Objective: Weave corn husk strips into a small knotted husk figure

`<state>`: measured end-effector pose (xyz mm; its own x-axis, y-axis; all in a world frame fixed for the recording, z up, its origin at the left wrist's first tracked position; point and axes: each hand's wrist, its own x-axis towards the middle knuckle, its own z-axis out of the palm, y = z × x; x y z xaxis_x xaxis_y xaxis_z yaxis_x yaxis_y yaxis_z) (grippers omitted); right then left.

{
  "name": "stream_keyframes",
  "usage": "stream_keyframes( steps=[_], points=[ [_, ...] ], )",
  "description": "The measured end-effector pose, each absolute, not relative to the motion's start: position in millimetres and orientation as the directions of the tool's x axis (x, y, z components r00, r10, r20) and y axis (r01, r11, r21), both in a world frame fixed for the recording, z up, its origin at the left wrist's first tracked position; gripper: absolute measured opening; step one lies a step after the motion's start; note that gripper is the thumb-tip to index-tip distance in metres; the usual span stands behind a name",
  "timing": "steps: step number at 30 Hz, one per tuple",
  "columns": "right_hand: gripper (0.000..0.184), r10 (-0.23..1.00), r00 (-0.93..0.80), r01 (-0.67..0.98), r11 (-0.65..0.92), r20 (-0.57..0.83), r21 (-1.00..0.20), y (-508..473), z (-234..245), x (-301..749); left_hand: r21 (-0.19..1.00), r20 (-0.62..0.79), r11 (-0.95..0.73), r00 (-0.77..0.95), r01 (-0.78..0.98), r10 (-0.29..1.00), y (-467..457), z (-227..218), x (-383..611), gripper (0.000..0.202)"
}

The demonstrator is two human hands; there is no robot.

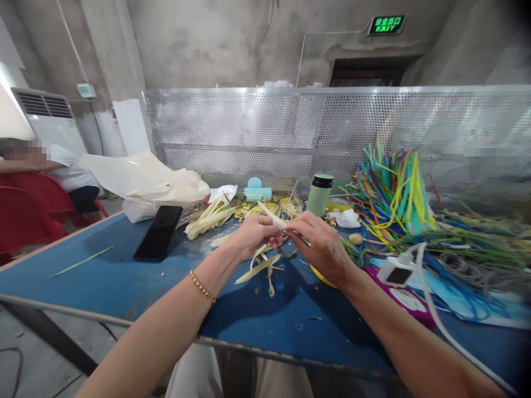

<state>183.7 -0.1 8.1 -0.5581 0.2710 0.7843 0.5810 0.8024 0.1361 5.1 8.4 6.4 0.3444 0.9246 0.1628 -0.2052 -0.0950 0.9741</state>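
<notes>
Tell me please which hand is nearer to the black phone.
Left. The left hand is to the right of the black phone, apart from it; the right hand is farther right.

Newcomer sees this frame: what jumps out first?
Probably the bright multicoloured strips at the back right of the blue table, before the perforated metal screen. Then the left hand and right hand, close together mid-table at a pale strip, and the lit green exit sign high at right.

The bare left hand (254,235) and bare right hand (319,243) pinched a pale, flat, husk-like strip (270,213) above a blue tabletop (99,282), near a pale-green, black-lidded cylindrical bottle (318,199); a black rectangular phone (159,233) lay to the left.
</notes>
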Motion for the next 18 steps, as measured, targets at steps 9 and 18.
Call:
stream_keyframes(
  steps=[9, 18],
  points=[
    [0.024, 0.283, -0.611, 0.662, 0.695, 0.74, 0.281, 2.0, 8.4, 183.3, 0.967, 0.131, -0.034, 0.379, -0.252, 0.916, 9.0, 4.3, 5.9, 0.006],
    [0.019, 0.378, -0.588, 0.678, 0.712, 0.715, 0.182, 1.0, 5.8, 183.4, 0.955, 0.174, -0.061, 0.383, -0.29, 0.907, 9.1, 1.4, 7.2, 0.009]
  ],
)
